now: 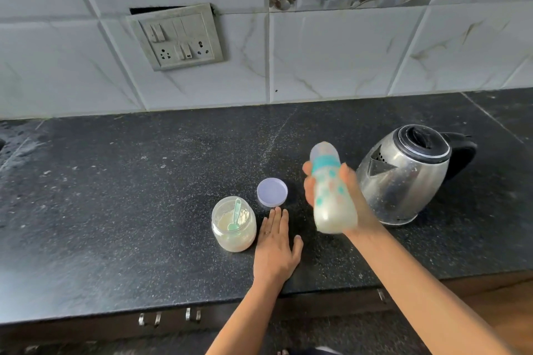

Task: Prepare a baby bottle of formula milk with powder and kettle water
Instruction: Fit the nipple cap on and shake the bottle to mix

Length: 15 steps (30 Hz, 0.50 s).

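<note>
I see my right hand (331, 187) raised above the black speckled counter (115, 210), fingers wrapped round the baby bottle (331, 190), which is blurred and tilted, its capped teal-collared top pointing up and slightly left, its base nearest me; pale milky liquid fills the lower part of it. My thumb shows on the left of the bottle and the fingers come round on the right, so the grip is closed on its middle. My left hand (277, 245) lies flat on the counter, palm down, fingers straight and close together with the thumb spread out to the right; it holds nothing, and a ring shows on one finger. Just to the left of that hand, apparently almost touching it, stands the open clear jar of formula powder (233, 225), with a green scoop (235, 217) resting inside, handle leaning up toward the far rim. The jar's round pale lid (272, 192) lies on the counter just beyond my left fingertips, between jar and bottle. The steel kettle (403, 179) stands to the right behind the bottle, black lid down, spout facing left, handle to the right. A switch and socket plate (176, 37) sits on the tiled wall behind
</note>
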Each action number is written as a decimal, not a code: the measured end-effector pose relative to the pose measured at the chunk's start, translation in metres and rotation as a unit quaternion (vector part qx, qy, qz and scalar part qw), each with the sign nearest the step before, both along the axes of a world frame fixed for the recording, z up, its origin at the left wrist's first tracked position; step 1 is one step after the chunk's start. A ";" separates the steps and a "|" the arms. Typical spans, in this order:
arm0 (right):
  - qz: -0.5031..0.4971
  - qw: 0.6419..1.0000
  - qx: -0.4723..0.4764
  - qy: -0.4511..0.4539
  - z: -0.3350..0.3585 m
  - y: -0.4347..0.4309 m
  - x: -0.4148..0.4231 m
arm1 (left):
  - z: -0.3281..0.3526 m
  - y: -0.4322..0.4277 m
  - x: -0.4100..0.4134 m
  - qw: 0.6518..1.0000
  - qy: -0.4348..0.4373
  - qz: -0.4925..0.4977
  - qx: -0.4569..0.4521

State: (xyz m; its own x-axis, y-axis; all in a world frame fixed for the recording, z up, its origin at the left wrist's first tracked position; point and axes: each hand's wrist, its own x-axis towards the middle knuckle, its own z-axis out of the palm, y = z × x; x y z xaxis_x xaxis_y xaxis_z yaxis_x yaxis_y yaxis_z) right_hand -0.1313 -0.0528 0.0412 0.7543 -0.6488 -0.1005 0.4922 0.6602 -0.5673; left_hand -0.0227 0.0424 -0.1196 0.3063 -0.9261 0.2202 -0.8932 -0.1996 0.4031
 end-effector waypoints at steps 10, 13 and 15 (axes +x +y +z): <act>-0.022 0.990 -0.119 0.065 -0.003 0.006 -0.003 | -0.003 -0.001 0.002 1.000 0.016 -0.010 -0.006; -0.056 0.998 -0.021 0.019 0.002 0.001 0.002 | -0.002 -0.001 0.001 1.000 0.006 0.004 -0.001; -0.036 0.998 0.038 -0.036 -0.004 -0.005 0.001 | 0.000 -0.001 0.000 1.000 0.009 0.001 0.003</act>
State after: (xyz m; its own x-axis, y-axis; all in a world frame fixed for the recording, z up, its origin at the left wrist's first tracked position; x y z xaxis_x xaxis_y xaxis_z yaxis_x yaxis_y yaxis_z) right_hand -0.1304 -0.0576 0.0376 0.7128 -0.6944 -0.0983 0.5783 0.6613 -0.4778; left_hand -0.0227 0.0416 -0.1192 0.3125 -0.9267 0.2087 -0.8850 -0.2042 0.4185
